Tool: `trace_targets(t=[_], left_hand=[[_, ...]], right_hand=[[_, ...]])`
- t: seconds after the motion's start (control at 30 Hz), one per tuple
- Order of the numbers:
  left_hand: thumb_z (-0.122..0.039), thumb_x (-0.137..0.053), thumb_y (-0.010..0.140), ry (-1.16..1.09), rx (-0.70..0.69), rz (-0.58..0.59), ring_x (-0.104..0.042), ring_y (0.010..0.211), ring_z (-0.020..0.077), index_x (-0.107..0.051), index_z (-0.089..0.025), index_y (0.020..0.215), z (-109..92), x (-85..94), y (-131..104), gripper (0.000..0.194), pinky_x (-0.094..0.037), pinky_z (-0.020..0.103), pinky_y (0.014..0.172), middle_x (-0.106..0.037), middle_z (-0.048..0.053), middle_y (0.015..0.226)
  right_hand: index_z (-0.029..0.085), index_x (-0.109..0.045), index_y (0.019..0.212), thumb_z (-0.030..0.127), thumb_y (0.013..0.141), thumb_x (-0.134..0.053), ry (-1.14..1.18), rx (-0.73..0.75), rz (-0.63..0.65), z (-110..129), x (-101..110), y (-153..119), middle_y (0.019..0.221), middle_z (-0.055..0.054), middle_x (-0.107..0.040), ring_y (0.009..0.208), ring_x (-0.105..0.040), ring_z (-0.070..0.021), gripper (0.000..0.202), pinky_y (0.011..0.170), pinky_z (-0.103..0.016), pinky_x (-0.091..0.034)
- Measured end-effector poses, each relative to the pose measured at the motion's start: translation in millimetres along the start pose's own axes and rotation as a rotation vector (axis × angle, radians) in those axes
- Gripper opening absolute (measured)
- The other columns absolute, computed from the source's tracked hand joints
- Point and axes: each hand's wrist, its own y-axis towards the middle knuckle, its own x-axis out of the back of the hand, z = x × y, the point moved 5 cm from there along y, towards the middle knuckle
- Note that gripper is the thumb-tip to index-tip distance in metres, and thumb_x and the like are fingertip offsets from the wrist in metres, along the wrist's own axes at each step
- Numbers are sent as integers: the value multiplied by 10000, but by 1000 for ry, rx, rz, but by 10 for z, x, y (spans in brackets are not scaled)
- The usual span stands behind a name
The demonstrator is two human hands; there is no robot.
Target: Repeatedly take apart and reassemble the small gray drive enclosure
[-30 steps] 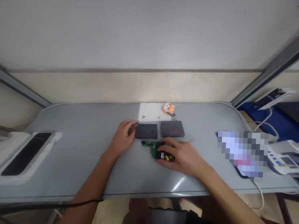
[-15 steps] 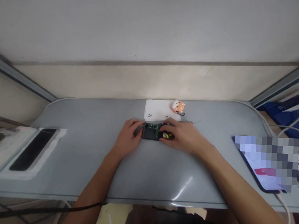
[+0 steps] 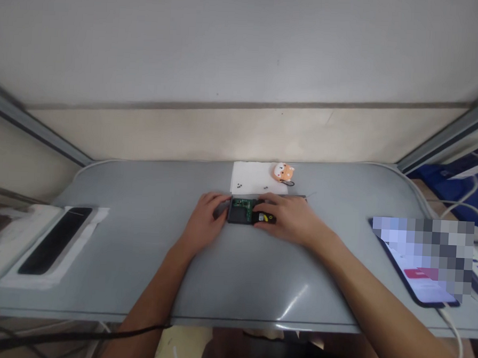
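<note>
So I'm hunched over a grey desk (image 3: 138, 259), and the dark case (image 3: 237, 215) lies flat right in front of me, so call that the middle of the clock, with 12 at the wall. The green circuit board (image 3: 243, 203) is over it, along the 12 o'clock side; can't tell if it's fully seated. My right hand (image 3: 289, 216) comes in from 3 o'clock, thumb and fingers closed around the black block (image 3: 266, 218) with the yellow mark, at the board's right end. My left hand (image 3: 205, 218) is at 9 o'clock, thumb and forefinger spread apart, tips up against the case's end; can't tell if they're actually gripping. A second dark slab (image 3: 301, 197) peeks out past my right knuckles toward 2. White paper (image 3: 251, 174) lies at 12 with tiny dark bits (image 3: 239, 186) on it, and an orange-and-white animal-face thingy (image 3: 283, 172) sits at 1. There's a dark-screened phone (image 3: 55, 241) between 8 and 9, and a lit phone (image 3: 422, 279), partly pixelated, between 3 and 4.
</note>
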Motion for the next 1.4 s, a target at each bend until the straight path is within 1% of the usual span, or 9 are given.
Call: trace_targets(t=[0.2,0.3,0.47,0.57,0.63,0.7,0.77,0.9,1.4], left_hand=[[-201,-573,1001,3,-14,-26,-606,1228,259,-695,-238,1272,5,-10,6,299,-506,469,1115,-684,85,1262],[-218,-557,1021,6,0,-27,-602,1234,260,-688,-239,1276,-1,-3,-2,288,-504,472,1117,-688,85,1258],[-321,-549,1055,-11,20,-82,-602,1258,255,-643,-268,1350,-114,107,-18,313,-538,446,1085,-665,85,1327],[-367,-607,1032,16,-65,41,-575,1344,269,-597,-282,1430,-277,100,45,407,-479,472,1182,-624,85,1423],[-412,-653,1012,20,-159,174,-539,1408,289,-530,-297,1518,-383,39,111,533,-441,486,1224,-591,89,1501],[-451,-711,979,34,-247,292,-514,1444,311,-492,-305,1563,-454,-44,176,640,-409,502,1247,-575,92,1543],[-452,-753,951,63,-300,358,-525,1432,327,-507,-303,1559,-478,-123,231,672,-391,520,1248,-596,94,1531],[-413,-761,944,83,-305,328,-573,1364,327,-545,-295,1526,-432,-213,276,632,-392,532,1222,-649,91,1466],[-440,-785,929,59,-216,271,-614,1308,317,-563,-313,1484,-375,-273,242,612,-372,536,1219,-687,68,1414]], right_hand=[[292,-765,1257,474,1001,-647,0,4,11,40,17,9,1370,-40,-739,899,-762,-243,336,649,-348,-448],[276,-740,1287,436,1017,-637,89,7,-122,24,104,-28,1379,-58,-732,907,-762,-227,330,688,-354,-499],[229,-719,940,343,1060,-509,338,-113,-739,-141,530,-247,959,-79,-776,856,-727,-213,267,747,-363,-542],[237,-670,822,451,1064,-393,428,-378,-1130,-332,679,-436,838,-84,-700,779,-673,-232,426,680,-381,-510],[230,-641,767,559,1065,-322,572,-587,-1247,-478,628,-499,743,-54,-618,644,-590,-200,547,567,-334,-438],[218,-643,776,665,1049,-314,712,-733,-1187,-600,498,-470,672,-16,-552,556,-510,-166,619,509,-296,-374],[211,-675,840,717,1027,-359,778,-754,-1016,-671,361,-377,639,2,-543,554,-519,-159,625,527,-287,-389],[217,-710,956,704,1014,-446,836,-700,-756,-716,144,-242,685,1,-604,645,-595,-172,557,600,-294,-433],[231,-726,970,674,1016,-476,772,-685,-606,-681,79,-207,682,16,-606,634,-558,-160,510,606,-288,-417]])
